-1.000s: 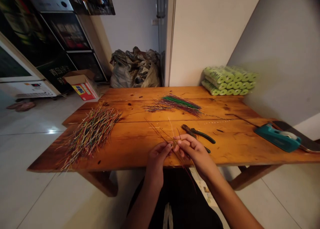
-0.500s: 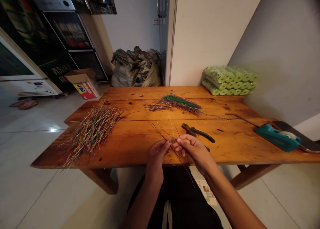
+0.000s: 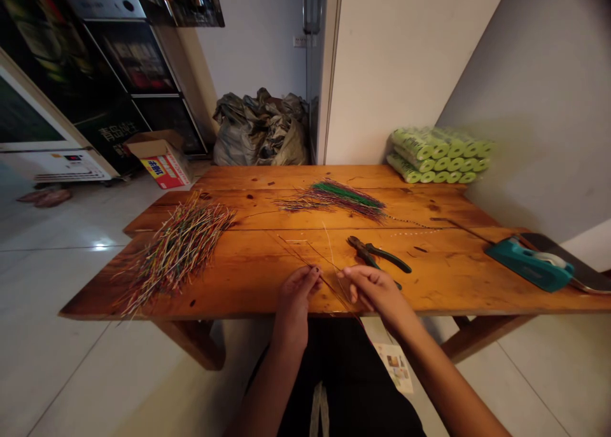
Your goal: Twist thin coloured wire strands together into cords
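Above the front edge of the wooden table, my left hand (image 3: 298,292) pinches several thin dark wires (image 3: 301,259), which run slantwise from upper left down to the lower right. Close beside it, my right hand (image 3: 370,287) is closed in a pinch on a thin wire (image 3: 327,257) whose free end points up and left. Just beyond my right hand lie pliers (image 3: 370,251) with dark green handles, partly hidden by that hand. A white wire (image 3: 328,236) rests on the table ahead of the hands.
On the wooden table (image 3: 267,284), a loose heap of multicoloured wires (image 3: 184,252) lies left, and a green and purple wire bundle (image 3: 348,198) farther back. A teal tape dispenser (image 3: 527,263) stands right, with green-wrapped rolls (image 3: 436,154) at the back. A cardboard box (image 3: 165,163) is on the floor.
My hands have moved slightly apart, the left one leftward and the right one rightward. The wire in my right hand now slants up to the left.
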### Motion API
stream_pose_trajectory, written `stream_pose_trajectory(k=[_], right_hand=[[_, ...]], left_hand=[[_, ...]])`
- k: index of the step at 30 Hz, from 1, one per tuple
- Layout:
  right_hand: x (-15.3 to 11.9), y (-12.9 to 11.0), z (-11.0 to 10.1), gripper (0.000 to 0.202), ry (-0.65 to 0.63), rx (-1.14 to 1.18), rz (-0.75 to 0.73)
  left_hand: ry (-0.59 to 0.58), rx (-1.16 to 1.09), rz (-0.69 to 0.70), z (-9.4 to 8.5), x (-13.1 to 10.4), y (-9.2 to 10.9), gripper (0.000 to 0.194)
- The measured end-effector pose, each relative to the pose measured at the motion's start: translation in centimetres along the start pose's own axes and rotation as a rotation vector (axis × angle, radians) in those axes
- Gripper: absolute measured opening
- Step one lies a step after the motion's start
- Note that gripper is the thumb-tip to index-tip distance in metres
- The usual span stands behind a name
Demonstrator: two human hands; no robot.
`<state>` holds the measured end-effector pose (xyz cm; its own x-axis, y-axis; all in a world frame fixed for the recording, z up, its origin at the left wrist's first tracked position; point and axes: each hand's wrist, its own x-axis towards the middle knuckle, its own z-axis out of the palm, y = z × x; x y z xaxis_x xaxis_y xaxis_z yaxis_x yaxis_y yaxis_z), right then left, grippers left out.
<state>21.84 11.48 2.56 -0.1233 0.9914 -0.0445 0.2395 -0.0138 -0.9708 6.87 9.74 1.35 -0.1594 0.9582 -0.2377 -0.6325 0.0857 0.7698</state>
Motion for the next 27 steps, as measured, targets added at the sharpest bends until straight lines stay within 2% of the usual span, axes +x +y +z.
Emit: stream_pose_trajectory(k=[2,4,7,10,13,15,17,19,21,27], right_hand=[[1.5,1.0,-0.9,0.039,0.155,-0.149,-0.071],[3.4,1.8,-1.7,0.039,0.244,-0.216,-0.109],[5.9,2.2,-2.1,0.032,0.285,-0.288,-0.166],[6.3,1.3,-1.6,0.035,0.297,-0.339,-0.253],[4.9,-0.4,-0.7,0.031,0.232,-0.348,-0.340],[3.7,-1.3,0.1,0.024,0.112,-0.315,-0.362],[2.7,-1.9,0.9,0.019,-0.022,-0.223,-0.343],[2.2,-2.1,1.6,0.016,-0.099,-0.115,-0.291],[2.1,-2.0,1.9,0.015,-0.108,-0.030,-0.228],[1.9,-1.6,2.2,0.016,-0.023,0.203,-0.109]], left_hand=[[0.030,-0.035,-0.004,-0.4,0.4,0.2,0.019],[0.034,-0.040,-0.019,-0.7,0.7,0.2,0.022],[0.030,-0.014,-0.059,-0.8,0.9,0.0,0.023],[0.030,0.047,-0.060,-0.8,0.9,-0.2,0.022],[0.013,0.129,0.003,-0.8,0.9,-0.3,0.018],[-0.010,0.192,0.048,-0.8,0.9,-0.4,0.015],[-0.033,0.262,0.089,-0.8,0.8,-0.3,0.013],[-0.051,0.329,0.109,-0.7,0.6,-0.3,0.010],[-0.059,0.366,0.099,-0.6,0.4,-0.4,0.010],[-0.074,0.346,0.080,0.0,0.3,-0.5,0.015]])
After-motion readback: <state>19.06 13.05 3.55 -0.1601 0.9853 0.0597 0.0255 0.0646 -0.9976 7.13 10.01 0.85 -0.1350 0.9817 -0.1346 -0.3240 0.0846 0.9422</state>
